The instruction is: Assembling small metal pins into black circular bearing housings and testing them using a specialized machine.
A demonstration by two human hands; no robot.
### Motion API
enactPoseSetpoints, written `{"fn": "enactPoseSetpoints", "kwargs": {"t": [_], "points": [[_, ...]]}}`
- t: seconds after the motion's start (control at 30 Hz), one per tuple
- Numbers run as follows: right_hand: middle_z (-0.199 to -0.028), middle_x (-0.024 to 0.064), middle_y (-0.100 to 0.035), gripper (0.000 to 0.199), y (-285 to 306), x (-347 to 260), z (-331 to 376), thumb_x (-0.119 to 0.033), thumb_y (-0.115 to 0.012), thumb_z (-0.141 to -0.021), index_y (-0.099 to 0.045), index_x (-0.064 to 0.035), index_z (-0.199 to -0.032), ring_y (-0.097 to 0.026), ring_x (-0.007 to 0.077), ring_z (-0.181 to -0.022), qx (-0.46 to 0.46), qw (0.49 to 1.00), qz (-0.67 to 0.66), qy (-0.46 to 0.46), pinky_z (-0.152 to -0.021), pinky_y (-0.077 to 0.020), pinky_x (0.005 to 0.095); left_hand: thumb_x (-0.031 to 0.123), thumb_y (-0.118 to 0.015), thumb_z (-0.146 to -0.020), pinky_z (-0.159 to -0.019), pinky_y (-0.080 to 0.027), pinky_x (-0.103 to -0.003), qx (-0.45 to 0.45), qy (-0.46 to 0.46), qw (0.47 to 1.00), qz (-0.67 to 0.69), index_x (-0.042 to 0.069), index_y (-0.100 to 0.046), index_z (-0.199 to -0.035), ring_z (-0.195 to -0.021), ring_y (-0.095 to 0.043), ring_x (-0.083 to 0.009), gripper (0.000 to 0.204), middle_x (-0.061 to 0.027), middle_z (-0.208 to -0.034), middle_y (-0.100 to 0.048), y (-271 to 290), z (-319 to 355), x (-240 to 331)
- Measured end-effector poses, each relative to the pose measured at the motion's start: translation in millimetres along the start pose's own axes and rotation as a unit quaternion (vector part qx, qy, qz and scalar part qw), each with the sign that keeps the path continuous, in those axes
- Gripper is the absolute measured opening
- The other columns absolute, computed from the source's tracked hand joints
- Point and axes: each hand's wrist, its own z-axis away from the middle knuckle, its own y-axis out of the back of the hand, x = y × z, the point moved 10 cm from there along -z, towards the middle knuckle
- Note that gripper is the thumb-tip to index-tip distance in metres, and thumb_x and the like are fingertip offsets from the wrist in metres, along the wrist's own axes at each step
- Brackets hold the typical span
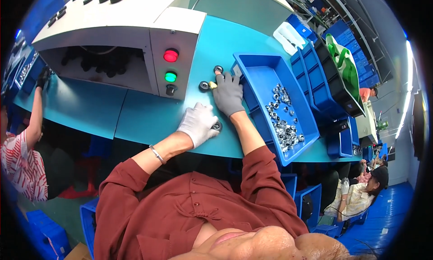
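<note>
My left hand (197, 124), in a white glove, is closed near the table's front edge. Its thumb and fingers grip a small black ring with a metallic centre (217, 126). Farther off and to the right, my right hand (228, 94) wears a grey glove and lies over the table with its fingers stretched forward. Its bare-looking index fingertip touches a second black ring (218, 69). The yellowish thumb tip lies against a third black ring (204, 86). A blue tray (261, 64) with many small shiny metal parts (285, 133) stands just right of this hand.
A pale machine (177, 30) with a red light, a green light and a knob stands left of my hands; dark pieces lie in its opening and black rings on top. Blue crates (311, 70) and a green-white bag (345, 64) are at right. Other people sit at both sides.
</note>
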Motion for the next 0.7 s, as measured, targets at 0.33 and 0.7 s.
{"fn": "enactPoseSetpoints", "kwargs": {"t": [0.33, 0.7], "points": [[-0.109, 0.0137, -0.059, 0.044, 19.6, 25.3, 30.2, -0.028, -0.075, -0.071, -0.068, -0.0152, -0.113, -0.051, 0.0366, -0.103, 0.03, 0.995, -0.094, 0.012, -0.084, -0.0455, 0.0469, 0.039, -0.082, -0.071, -0.076, -0.049, -0.046, 0.094, -0.115, 0.989, 0.022, 0.008, -0.066, -0.087, -0.094, -0.059, -0.0338, 0.038, -0.0121, -0.093, -0.06, -12.0, -20.8, 35.3], [-0.111, 0.0158, -0.058, 0.054, 13.0, 24.5, 42.9, -0.035, -0.073, -0.076, -0.062, -0.0122, -0.124, -0.05, 0.0369, -0.113, -0.013, 0.992, -0.127, -0.011, -0.087, -0.0531, 0.047, 0.027, -0.084, -0.072, -0.07, -0.051, -0.047, 0.092, -0.154, 0.982, 0.055, 0.006, -0.059, -0.085, -0.087, -0.06, -0.0348, 0.035, -0.015, -0.088, -0.058, -5.7, -12.3, 28.6]]}}
